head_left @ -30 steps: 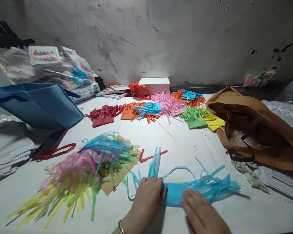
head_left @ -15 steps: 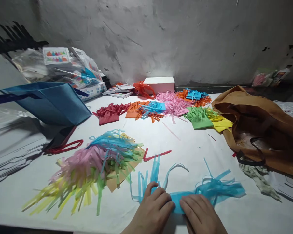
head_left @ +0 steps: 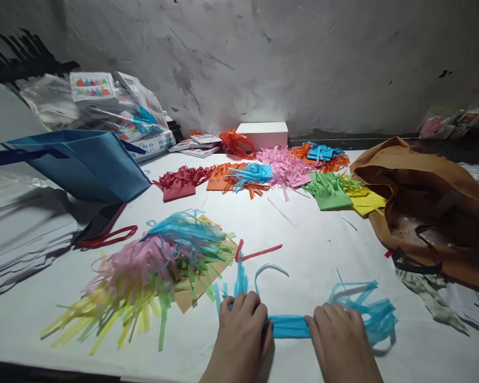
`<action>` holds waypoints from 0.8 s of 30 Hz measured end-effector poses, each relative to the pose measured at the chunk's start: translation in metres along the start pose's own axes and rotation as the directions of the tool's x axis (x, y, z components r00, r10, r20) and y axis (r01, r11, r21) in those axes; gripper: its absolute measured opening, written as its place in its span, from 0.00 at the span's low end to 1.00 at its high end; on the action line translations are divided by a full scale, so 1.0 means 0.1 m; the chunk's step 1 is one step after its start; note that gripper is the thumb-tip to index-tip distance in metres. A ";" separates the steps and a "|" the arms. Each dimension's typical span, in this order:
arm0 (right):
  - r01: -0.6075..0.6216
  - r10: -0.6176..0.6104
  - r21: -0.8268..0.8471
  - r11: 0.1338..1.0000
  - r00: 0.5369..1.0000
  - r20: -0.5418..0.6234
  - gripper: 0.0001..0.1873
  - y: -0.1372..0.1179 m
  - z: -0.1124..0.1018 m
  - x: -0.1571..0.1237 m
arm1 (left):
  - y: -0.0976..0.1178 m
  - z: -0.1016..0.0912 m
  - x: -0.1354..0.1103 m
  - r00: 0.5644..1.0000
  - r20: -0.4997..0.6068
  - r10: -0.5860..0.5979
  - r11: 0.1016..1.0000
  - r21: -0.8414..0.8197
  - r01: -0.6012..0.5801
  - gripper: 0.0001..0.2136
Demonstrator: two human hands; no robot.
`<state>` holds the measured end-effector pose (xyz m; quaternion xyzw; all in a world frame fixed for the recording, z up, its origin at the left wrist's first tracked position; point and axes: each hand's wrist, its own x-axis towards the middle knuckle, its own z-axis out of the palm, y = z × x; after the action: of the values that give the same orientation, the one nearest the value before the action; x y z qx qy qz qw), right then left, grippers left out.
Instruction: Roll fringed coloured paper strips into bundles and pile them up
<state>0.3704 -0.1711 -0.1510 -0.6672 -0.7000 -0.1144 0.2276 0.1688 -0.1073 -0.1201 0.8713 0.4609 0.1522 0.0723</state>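
A blue tissue-paper tassel [head_left: 289, 326] lies across the front of the table, its plain middle folded into a narrow band. My left hand [head_left: 245, 330] is closed around the left end of that band, with fringe strips spreading beyond the fingers. My right hand [head_left: 339, 332] grips the other end, and more blue fringe fans out to its right. The band between the hands looks taut. To the left lies a heap of finished-looking tassels [head_left: 147, 260] in blue, pink, green and yellow, partly over a brown sheet.
Fringed paper bundles line the back: dark red [head_left: 179, 186], orange [head_left: 219, 178], pink [head_left: 285, 165], green [head_left: 329, 194] and yellow [head_left: 365, 199]. A brown bag [head_left: 377, 159] gapes at right, a blue bag [head_left: 104, 170] at left. A red strip [head_left: 263, 251] lies mid-table.
My hands have moved apart along the blue tassel, and its middle is now a narrower, straighter band. My left fingers have curled over it. The view has shifted slightly.
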 end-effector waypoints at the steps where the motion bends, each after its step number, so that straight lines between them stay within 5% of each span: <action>1: -0.024 0.024 -0.010 1.000 1.000 -0.004 0.17 -0.01 -0.02 0.01 | 0.00 0.00 0.01 1.000 0.022 -0.011 1.000 0.000 0.011 0.07; 4: -0.056 0.053 -0.024 0.998 0.991 -0.123 0.08 -0.04 -0.08 0.01 | 0.00 -0.02 0.05 0.996 0.087 -0.034 0.999 -0.036 0.037 0.07; 8: 0.204 -0.156 0.153 0.967 0.949 -0.274 0.11 -0.12 -0.03 -0.05 | -0.02 -0.07 0.07 0.993 0.117 -0.023 0.996 -0.086 0.033 0.06; 13: 0.238 -0.193 0.183 0.954 0.953 -0.232 0.15 -0.18 0.07 -0.08 | -0.05 -0.08 0.05 0.990 -0.086 0.109 0.980 -0.160 -0.122 0.08; 15: 0.226 -0.172 0.202 0.953 0.952 -0.252 0.13 -0.19 0.07 -0.07 | -0.07 -0.05 0.03 0.941 -0.207 0.269 0.944 -0.136 -0.300 0.10; 18: 0.225 -0.176 0.212 0.951 0.958 -0.228 0.14 -0.21 0.04 -0.04 | -0.08 0.03 0.01 0.872 -0.234 0.430 0.880 -0.107 -0.463 0.06; 20: 0.233 -0.198 0.187 0.954 0.962 -0.190 0.17 -0.20 0.03 -0.05 | -0.08 0.07 0.00 0.872 -0.207 0.444 0.869 -0.140 -0.475 0.08; 24: 0.153 -0.125 0.203 0.967 0.982 -0.145 0.16 -0.11 0.01 -0.13 | -0.08 0.03 -0.03 0.940 -0.128 0.318 0.914 -0.222 -0.339 0.08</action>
<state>0.3591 -0.1833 -0.1565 -0.5793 -0.7367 -0.0979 0.3347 0.1622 -0.1049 -0.1252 0.9135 0.2888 0.2555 0.1301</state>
